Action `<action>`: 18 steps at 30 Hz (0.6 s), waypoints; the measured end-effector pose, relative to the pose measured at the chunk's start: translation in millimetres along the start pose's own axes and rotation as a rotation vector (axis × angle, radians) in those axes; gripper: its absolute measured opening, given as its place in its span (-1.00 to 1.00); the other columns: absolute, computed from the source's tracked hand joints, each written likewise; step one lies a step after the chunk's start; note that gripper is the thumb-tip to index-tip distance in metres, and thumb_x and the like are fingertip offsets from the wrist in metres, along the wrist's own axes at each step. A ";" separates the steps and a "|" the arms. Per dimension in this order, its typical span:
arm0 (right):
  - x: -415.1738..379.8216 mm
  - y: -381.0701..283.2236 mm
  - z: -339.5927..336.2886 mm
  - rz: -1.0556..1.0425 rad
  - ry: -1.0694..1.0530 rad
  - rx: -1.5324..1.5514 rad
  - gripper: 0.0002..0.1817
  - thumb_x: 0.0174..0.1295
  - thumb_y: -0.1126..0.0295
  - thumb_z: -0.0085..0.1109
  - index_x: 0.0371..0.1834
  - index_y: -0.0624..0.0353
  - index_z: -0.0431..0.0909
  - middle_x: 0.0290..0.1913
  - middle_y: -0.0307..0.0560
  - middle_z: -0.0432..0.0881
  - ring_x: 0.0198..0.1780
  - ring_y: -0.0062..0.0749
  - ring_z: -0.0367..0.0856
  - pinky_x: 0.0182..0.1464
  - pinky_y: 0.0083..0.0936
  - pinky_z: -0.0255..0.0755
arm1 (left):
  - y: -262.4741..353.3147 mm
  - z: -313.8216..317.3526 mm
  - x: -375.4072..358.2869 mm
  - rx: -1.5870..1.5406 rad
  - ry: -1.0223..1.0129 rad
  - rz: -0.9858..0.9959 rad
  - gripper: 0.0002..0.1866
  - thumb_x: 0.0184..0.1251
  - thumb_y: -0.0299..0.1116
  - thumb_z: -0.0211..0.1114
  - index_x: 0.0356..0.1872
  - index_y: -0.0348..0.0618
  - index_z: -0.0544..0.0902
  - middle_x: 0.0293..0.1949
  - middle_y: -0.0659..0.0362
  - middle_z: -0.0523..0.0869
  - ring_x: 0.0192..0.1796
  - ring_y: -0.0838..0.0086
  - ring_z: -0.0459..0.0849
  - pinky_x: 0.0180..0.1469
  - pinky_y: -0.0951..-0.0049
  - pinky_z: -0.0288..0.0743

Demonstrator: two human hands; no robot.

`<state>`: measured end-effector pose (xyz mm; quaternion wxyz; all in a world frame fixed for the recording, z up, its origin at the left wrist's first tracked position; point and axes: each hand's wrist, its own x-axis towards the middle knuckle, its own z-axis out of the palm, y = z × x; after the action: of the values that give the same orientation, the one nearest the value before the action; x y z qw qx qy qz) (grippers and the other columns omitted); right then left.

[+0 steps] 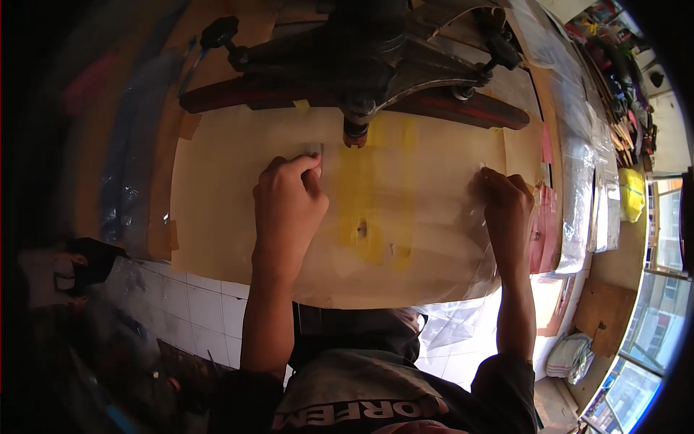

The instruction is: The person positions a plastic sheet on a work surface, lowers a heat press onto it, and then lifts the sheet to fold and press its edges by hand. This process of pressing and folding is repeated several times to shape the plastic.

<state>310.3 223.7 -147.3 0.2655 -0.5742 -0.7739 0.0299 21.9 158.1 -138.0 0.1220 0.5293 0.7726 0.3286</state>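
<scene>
Head view: two hands over one tan sheet (448, 253) on the desk. Left hand (289, 199) pinches a small thin strip (322, 160); right hand (507, 199) is clenched, its contents unclear. Yellow bands (356, 188) lie between. One shirt (361, 387) reads roughly "ORFEM", partly hidden; the dark machine's (354, 50) top is cut off.
</scene>
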 end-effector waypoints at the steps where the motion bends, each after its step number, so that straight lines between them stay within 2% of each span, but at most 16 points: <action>1: 0.9 -3.1 -2.3 0.031 -0.013 0.001 -0.76 0.14 0.54 0.13 -0.15 0.09 0.69 -0.41 0.08 0.56 -0.42 -0.04 0.60 -0.37 -0.25 0.45 | 0.6 -1.3 -1.3 0.035 -0.027 0.003 -0.82 0.22 -0.51 0.19 -0.20 -0.24 0.70 -0.41 -0.04 0.67 -0.37 0.19 0.65 -0.24 0.30 0.50; 3: 1.0 -7.0 -7.5 0.031 -0.056 -0.004 -0.75 0.17 0.53 0.12 -0.12 0.08 0.68 -0.40 0.10 0.56 -0.41 -0.03 0.60 -0.36 -0.25 0.45 | 4.3 -6.8 -4.6 0.075 -0.076 0.003 -0.74 0.18 -0.58 0.13 -0.16 -0.19 0.71 -0.39 -0.06 0.63 -0.32 0.10 0.63 -0.22 0.23 0.49; 6: -0.8 -16.0 -16.0 0.058 -0.158 -0.069 -0.71 0.21 0.51 0.11 -0.02 0.06 0.66 -0.37 0.12 0.55 -0.39 -0.02 0.60 -0.34 -0.25 0.43 | -4.9 -4.7 -6.3 0.098 -0.064 0.070 -0.71 0.13 -0.55 0.16 -0.12 -0.17 0.70 -0.41 -0.10 0.61 -0.34 0.03 0.65 -0.24 0.15 0.56; 10: -4.4 -23.2 -18.0 0.086 -0.184 -0.141 -0.70 0.23 0.51 0.09 0.02 0.07 0.63 -0.37 0.11 0.51 -0.38 -0.01 0.58 -0.33 -0.22 0.41 | -8.4 -1.3 -7.1 0.102 -0.047 0.107 -0.71 0.13 -0.54 0.17 -0.11 -0.15 0.71 -0.42 -0.10 0.61 -0.34 0.02 0.65 -0.24 0.14 0.56; 18: 5.3 -12.9 -12.8 0.032 -0.176 -0.117 -0.69 0.24 0.51 0.08 0.04 0.06 0.62 -0.37 0.13 0.50 -0.38 0.01 0.57 -0.35 -0.19 0.38 | -2.2 -6.9 9.4 0.083 -0.112 0.132 -0.71 0.06 -0.58 0.17 -0.17 -0.30 0.70 -0.36 -0.17 0.68 -0.28 -0.03 0.68 -0.18 0.15 0.59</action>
<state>303.7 220.8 -129.8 0.1618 -0.5962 -0.7854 0.0393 12.7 163.4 -132.7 0.1209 0.6013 0.7408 0.2738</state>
